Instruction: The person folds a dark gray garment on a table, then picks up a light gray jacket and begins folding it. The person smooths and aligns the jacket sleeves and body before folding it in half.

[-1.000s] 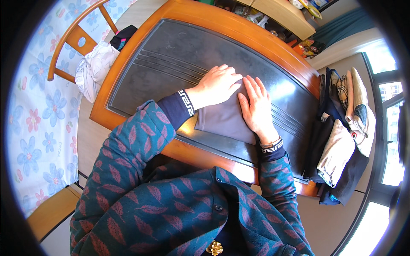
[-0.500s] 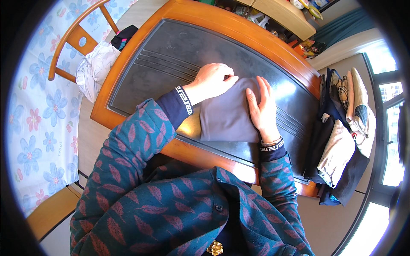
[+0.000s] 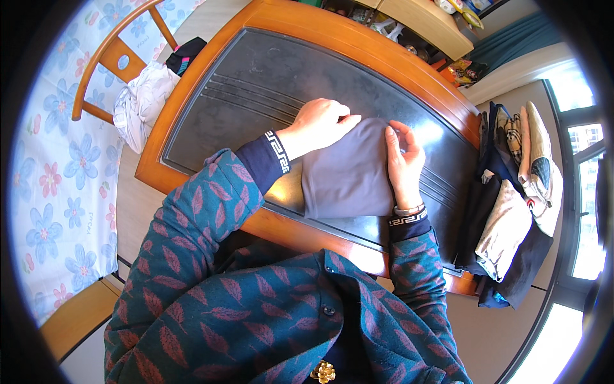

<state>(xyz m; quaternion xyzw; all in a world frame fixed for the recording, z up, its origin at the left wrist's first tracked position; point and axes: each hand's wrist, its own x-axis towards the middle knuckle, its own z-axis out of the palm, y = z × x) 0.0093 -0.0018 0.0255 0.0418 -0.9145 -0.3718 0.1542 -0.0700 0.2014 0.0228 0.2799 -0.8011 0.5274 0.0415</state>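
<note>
A folded grey garment [image 3: 348,176] lies on the dark top of a wooden table in front of me, with soft creases across it. My left hand [image 3: 320,125] is curled at its far left edge, the fingers closed on the fabric there. At the far right corner my right hand [image 3: 405,168] pinches the cloth between thumb and bent fingers. What kind of garment it is cannot be told in this folded state.
The table [image 3: 256,77] has a raised orange-brown wooden rim. Folded clothes [image 3: 505,224] are piled at its right end. On the left, a wooden chair [image 3: 105,61] holds crumpled white cloth [image 3: 144,102] and a black item [image 3: 187,54]. A drawer cabinet [image 3: 425,22] stands beyond the far edge.
My right hand has gone from lying flat on the garment to pinching its far right corner. The garment has shifted slightly right and toward me; my left hand has barely moved.
</note>
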